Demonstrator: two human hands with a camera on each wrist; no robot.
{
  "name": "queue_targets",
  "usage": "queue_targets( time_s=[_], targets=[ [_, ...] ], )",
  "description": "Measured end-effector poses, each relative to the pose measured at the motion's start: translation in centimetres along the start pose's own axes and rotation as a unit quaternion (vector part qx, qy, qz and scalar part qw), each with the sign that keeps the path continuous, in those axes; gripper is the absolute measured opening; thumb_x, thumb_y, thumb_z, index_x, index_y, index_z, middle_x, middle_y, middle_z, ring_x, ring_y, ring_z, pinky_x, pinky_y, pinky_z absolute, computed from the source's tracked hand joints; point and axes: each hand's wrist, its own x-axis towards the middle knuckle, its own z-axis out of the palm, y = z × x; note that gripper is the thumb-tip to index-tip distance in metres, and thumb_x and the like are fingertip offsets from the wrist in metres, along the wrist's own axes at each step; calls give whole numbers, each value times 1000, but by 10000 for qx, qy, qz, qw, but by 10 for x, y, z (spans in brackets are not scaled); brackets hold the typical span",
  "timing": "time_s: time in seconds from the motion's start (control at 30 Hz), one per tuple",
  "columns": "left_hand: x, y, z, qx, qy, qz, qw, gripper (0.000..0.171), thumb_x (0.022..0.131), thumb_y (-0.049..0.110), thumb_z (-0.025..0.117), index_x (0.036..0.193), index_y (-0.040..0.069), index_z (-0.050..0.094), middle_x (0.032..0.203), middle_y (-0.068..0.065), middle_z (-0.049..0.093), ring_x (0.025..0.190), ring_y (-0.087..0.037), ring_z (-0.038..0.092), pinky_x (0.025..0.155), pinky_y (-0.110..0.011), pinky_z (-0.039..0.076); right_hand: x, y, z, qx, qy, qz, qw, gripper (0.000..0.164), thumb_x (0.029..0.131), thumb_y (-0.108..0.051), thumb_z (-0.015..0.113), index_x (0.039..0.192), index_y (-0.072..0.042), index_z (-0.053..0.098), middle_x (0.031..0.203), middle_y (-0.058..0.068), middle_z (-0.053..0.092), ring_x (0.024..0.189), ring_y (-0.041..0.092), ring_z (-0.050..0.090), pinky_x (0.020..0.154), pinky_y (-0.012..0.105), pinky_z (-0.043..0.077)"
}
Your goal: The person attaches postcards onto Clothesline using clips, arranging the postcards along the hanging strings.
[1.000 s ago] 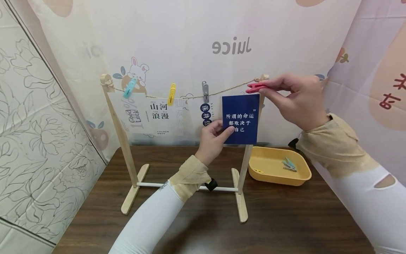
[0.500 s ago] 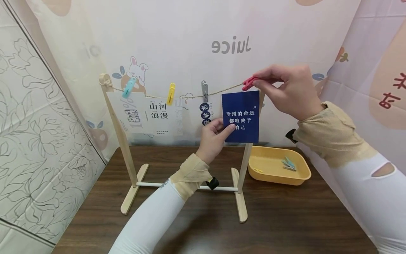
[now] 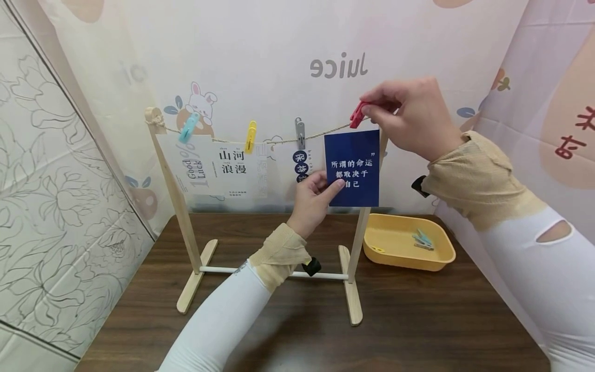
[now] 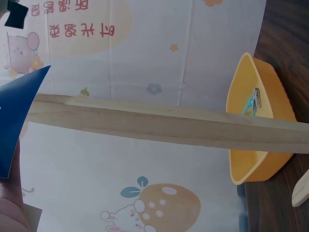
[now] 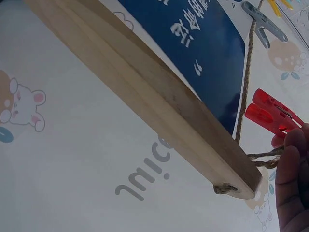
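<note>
My left hand [image 3: 310, 204] pinches the lower left edge of a dark blue card [image 3: 353, 155] with white characters. The card stands upright just below the right part of the twine line [image 3: 325, 133]. Above its top edge, my right hand [image 3: 413, 116] pinches a red clothespin [image 3: 358, 114] by its handle ends. Its nose tips down at the twine in the head view. In the right wrist view the red clothespin [image 5: 273, 113] shows beside the twine, and the blue card [image 5: 203, 53] hangs on the twine's other side. Only the card's corner [image 4: 21, 111] shows in the left wrist view.
A wooden frame [image 3: 357, 248] holds the twine. White cards hang left under a light blue clothespin [image 3: 189, 128], a yellow clothespin [image 3: 251, 137] and a grey clothespin [image 3: 299, 133]. A yellow tray [image 3: 404, 262] with several clothespins stands right on the brown table [image 3: 418, 320].
My right hand has moved left and turned, bringing the red clothespin from level to nose-down at the twine. My left hand has raised the blue card slightly.
</note>
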Motion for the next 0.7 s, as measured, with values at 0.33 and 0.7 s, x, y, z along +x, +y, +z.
queue_targets(
  time_s=[0.33,0.7],
  targets=[
    [1,-1,-1,-61,-20,-29,10000,17,102,0,73,112,-12,69,112,-31,78,89,-6,76,82,-24,63,18,1,-1,-280,-589,106,9978,17,104,-6,71,115,1,82,107,22,81,75,-3,60,71,2,44],
    [2,-2,-1,-83,-41,-57,9999,17,102,0,72,114,-12,68,117,-31,77,98,-17,80,90,-35,66,34,7,-3,-344,-1209,393,9913,18,103,-7,71,115,1,82,106,22,82,72,-4,61,64,9,46]
  ],
)
